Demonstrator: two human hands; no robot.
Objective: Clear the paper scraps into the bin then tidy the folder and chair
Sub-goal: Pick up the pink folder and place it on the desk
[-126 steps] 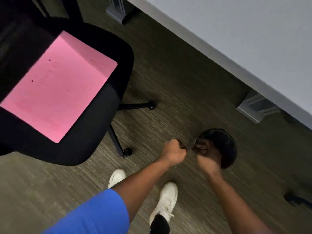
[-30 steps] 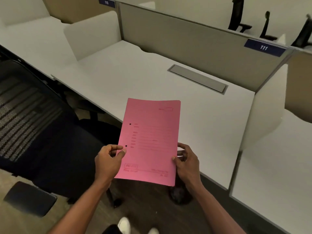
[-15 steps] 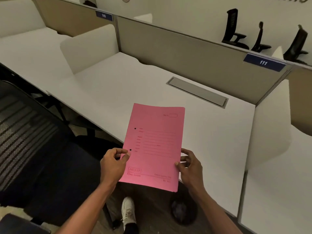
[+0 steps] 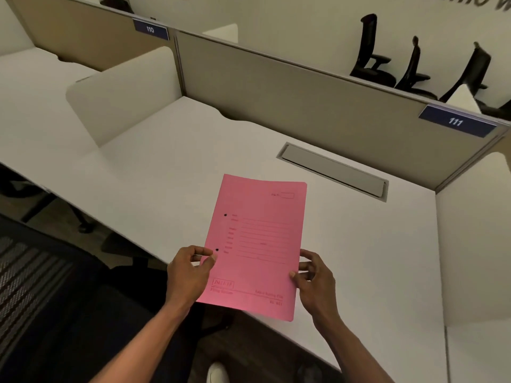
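A pink folder (image 4: 257,244) hangs over the front part of the white desk (image 4: 177,167), held by both hands. My left hand (image 4: 189,275) pinches its lower left edge, and my right hand (image 4: 315,280) grips its lower right edge. The folder is closed, printed side up, its near end sticking out past the desk's front edge. The black office chair (image 4: 55,313) stands at the lower left, its mesh back towards the left edge of the view. The bin is mostly hidden under the desk; only a dark bit shows at the bottom edge.
A grey cable flap (image 4: 334,172) is set into the desk behind the folder. Beige partition panels (image 4: 290,92) with number plates 110 and 111 close off the back, and white side dividers (image 4: 124,89) flank the desk. My white shoe (image 4: 218,373) shows on the floor below.
Earlier my hands were down at the bin while the folder lay on the chair seat. Now both hands hold the folder, which has moved forward over the desk in the last second.
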